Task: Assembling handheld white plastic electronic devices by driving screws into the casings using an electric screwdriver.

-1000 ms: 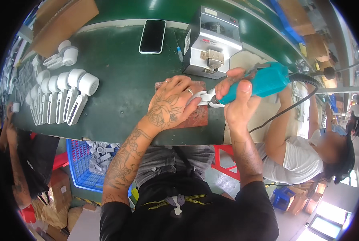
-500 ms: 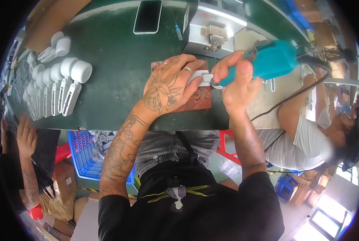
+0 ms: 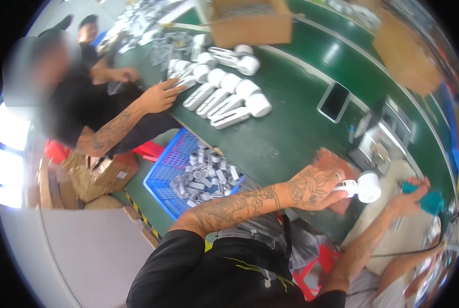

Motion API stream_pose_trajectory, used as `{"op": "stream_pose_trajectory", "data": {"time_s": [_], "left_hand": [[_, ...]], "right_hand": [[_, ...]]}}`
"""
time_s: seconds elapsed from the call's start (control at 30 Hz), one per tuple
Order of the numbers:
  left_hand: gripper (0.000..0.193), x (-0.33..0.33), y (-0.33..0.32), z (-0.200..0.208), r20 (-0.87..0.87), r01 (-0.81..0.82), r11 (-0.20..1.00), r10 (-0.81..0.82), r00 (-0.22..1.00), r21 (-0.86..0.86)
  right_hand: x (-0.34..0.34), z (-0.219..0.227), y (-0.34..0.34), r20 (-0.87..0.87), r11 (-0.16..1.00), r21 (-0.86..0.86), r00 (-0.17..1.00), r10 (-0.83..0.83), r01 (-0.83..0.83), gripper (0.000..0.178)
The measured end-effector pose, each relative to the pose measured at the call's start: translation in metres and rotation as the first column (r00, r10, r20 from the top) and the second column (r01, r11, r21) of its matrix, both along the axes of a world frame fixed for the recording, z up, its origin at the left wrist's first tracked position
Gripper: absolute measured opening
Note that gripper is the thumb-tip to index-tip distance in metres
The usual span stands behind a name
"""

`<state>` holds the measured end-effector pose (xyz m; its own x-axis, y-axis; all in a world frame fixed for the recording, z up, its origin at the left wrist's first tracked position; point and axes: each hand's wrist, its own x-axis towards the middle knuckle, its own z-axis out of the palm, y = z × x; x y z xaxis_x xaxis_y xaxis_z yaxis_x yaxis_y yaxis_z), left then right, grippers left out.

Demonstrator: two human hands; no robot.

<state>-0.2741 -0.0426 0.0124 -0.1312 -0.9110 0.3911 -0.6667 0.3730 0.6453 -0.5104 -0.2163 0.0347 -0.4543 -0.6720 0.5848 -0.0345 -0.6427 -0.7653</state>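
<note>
My left hand is closed round the slotted handle of a white handheld piece with a round head, held up above the bench. Beneath it lies a worn reddish-brown pad. Off to the right, my right hand has its fingers over a teal corded power tool, whose working end is hidden. Similar white round-headed pieces lie in a row on the green bench at the upper left.
A co-worker's hand touches the far end of the row. A blue crate of small grey parts stands below the bench edge. A phone, a metal box-shaped device and an open cardboard box are on the bench.
My view has swung left. My left hand has lifted the white piece off the pad, showing its round head. My right hand has drawn the teal power tool away from it to the right.
</note>
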Motion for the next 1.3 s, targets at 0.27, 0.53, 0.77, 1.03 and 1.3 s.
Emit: {"op": "stream_pose_trajectory", "data": {"time_s": [0.27, 0.53, 0.77, 1.03, 1.3], "left_hand": [[0.024, 0.078, 0.037, 0.002, -0.785, -0.202, 0.884, 0.467, 0.407, 0.421], [0.034, 0.125, 0.051, -0.013, -0.463, -0.578, 0.753, 0.654, 0.599, 0.315], [0.043, 0.142, 0.078, -0.027, 0.069, -0.661, 0.738, 0.659, 0.749, 0.136], [0.035, 0.153, 0.100, -0.030, -0.510, -0.629, 0.706, 0.692, 0.512, 0.326], [0.034, 0.144, 0.096, -0.015, -0.073, -0.788, 0.608, 0.794, 0.603, 0.099]], "right_hand": [[0.003, -0.026, 0.012, -0.159, 0.992, 0.122, 0.985, 0.065, -0.046, 0.044], [0.002, -0.033, 0.014, -0.187, 0.982, 0.133, 0.970, 0.156, -0.132, 0.052], [0.008, -0.032, 0.020, -0.179, 0.976, 0.126, 0.964, 0.197, -0.176, 0.055], [0.025, -0.023, 0.021, -0.140, 0.974, 0.082, 0.965, 0.220, -0.210, 0.058], [0.021, -0.023, 0.023, -0.115, 0.970, 0.109, 0.966, 0.230, -0.217, 0.066]]}}
